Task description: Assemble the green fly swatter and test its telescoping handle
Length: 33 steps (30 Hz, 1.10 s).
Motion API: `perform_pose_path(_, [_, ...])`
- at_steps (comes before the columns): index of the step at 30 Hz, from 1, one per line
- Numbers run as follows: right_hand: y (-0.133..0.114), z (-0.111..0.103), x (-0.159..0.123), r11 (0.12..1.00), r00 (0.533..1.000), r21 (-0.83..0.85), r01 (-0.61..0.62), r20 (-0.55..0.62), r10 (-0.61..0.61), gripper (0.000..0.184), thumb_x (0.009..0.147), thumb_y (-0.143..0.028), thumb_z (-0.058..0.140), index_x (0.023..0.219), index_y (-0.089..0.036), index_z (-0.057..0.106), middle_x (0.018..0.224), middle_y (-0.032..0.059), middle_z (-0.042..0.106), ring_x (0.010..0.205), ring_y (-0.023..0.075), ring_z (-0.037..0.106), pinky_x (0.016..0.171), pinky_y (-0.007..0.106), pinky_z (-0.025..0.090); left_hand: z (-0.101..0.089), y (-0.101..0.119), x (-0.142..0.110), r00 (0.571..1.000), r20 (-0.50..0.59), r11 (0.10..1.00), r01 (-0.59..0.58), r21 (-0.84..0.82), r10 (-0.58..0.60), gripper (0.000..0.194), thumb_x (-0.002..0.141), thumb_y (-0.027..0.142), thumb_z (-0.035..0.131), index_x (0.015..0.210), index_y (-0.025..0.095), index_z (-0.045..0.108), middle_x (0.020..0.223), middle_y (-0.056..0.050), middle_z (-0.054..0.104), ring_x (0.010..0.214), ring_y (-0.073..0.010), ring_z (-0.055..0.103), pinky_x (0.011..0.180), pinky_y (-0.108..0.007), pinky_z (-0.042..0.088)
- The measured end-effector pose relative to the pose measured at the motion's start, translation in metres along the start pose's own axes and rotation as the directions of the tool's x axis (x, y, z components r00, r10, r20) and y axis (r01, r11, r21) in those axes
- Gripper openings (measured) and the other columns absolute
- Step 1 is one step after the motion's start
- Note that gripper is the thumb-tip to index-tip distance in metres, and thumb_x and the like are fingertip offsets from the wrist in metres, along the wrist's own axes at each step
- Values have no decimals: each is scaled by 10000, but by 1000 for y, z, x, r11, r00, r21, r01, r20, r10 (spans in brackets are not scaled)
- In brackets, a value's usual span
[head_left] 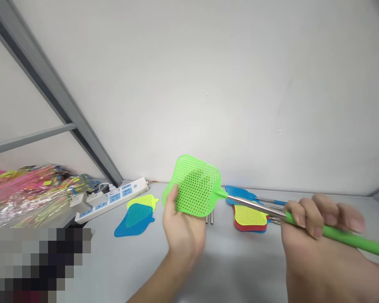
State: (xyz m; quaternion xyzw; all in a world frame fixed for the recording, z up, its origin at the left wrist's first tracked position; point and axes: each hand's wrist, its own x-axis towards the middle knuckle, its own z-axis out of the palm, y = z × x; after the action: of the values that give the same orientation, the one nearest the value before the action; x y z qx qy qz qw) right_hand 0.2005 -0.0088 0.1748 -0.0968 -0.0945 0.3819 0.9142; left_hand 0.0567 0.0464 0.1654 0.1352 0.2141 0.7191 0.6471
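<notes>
A green fly swatter (pixel 197 185) with a perforated head, a metal shaft and a green handle is held above the table. My left hand (pixel 185 227) grips the head from below, thumb on the near face and the other fingers behind it. My right hand (pixel 322 227) is wrapped around the green handle close to the metal shaft. Below, to the left, lie a blue swatter head (pixel 134 221) and a yellow one (pixel 144 202) partly under it. Behind the shaft is a stack with a yellow swatter (pixel 251 215) over red and blue ones.
Another blue swatter (pixel 240 193) lies by the wall. Metal rods (pixel 212 217) show beside my left hand. A white power strip (pixel 113 199) with plugs rests at the left, near a heap of plastic-wrapped colourful items (pixel 28 193). A grey metal frame (pixel 60 97) rises at the left.
</notes>
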Motion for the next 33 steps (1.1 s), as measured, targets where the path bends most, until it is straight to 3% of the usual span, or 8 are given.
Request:
perform_pose_path(4, [-11, 0, 13, 997, 999, 70, -44, -17, 45, 141, 656, -340, 277, 681, -205, 243, 601, -12, 312, 415, 99, 255, 375, 263, 322, 4, 25, 8, 989, 59, 991, 133, -5, -132, 272, 751, 341, 452, 624, 155, 603, 698, -45, 662, 724, -176, 630, 769, -315, 474])
perform_pose_path(7, [-20, -3, 21, 997, 999, 64, -49, 6, 49, 98, 661, -303, 276, 684, -211, 249, 578, -24, 296, 387, 92, 212, 355, 255, 315, 2, 43, 14, 958, 139, 951, 216, 222, -251, 185, 709, 293, 528, 728, 143, 635, 678, -72, 660, 741, -223, 635, 720, -342, 497])
perform_pose_path(9, [-21, -2, 21, 998, 998, 36, -49, 41, 48, 106, 686, -310, 272, 660, -213, 237, 555, -38, 263, 372, 86, 185, 348, 245, 312, -1, 53, 18, 909, 166, 868, 290, 404, -381, 114, 667, 186, 581, 751, 146, 646, 666, -85, 658, 755, -254, 637, 678, -353, 508])
perform_pose_path(12, [-16, 6, 15, 996, 994, -41, -79, 77, 81, 204, 728, -347, 288, 612, -208, 193, 529, -55, 206, 356, 75, 156, 334, 230, 292, -6, 64, 21, 842, 106, 707, 367, 605, -528, 118, 613, 126, 631, 726, 141, 661, 656, -116, 656, 696, -287, 639, 598, -387, 516])
perform_pose_path(14, [-12, 11, 12, 994, 993, -64, -92, 72, 97, 269, 733, -377, 315, 592, -205, 163, 517, -61, 182, 348, 71, 147, 322, 226, 267, -6, 67, 20, 853, 80, 652, 330, 683, -516, 130, 583, 130, 663, 712, 141, 670, 663, -127, 659, 643, -279, 635, 552, -381, 517])
perform_pose_path(17, [-11, 11, 16, 996, 994, -31, -86, 69, 88, 318, 732, -378, 349, 580, -205, 130, 503, -66, 162, 340, 71, 141, 317, 227, 244, -1, 60, 11, 919, 115, 634, 166, 755, -377, 135, 543, 134, 698, 674, 151, 672, 634, -103, 655, 577, -228, 620, 493, -311, 511])
perform_pose_path(20, [-17, 4, 26, 995, 989, 30, -94, 122, 89, 334, 725, -337, 373, 581, -206, 102, 490, -70, 161, 337, 71, 128, 317, 230, 237, 7, 48, -1, 948, 146, 607, 57, 793, -281, 149, 509, 127, 724, 642, 159, 664, 605, -74, 650, 532, -195, 608, 462, -265, 501])
perform_pose_path(33, [-14, 2, 30, 985, 954, 117, -130, 286, 92, 389, 707, -315, 425, 540, -199, 93, 433, -89, 101, 321, 49, 72, 298, 220, 141, 13, 47, -9, 973, 63, 575, 78, 815, -222, 162, 494, 182, 707, 626, 170, 615, 573, -2, 608, 522, -163, 565, 473, -269, 477])
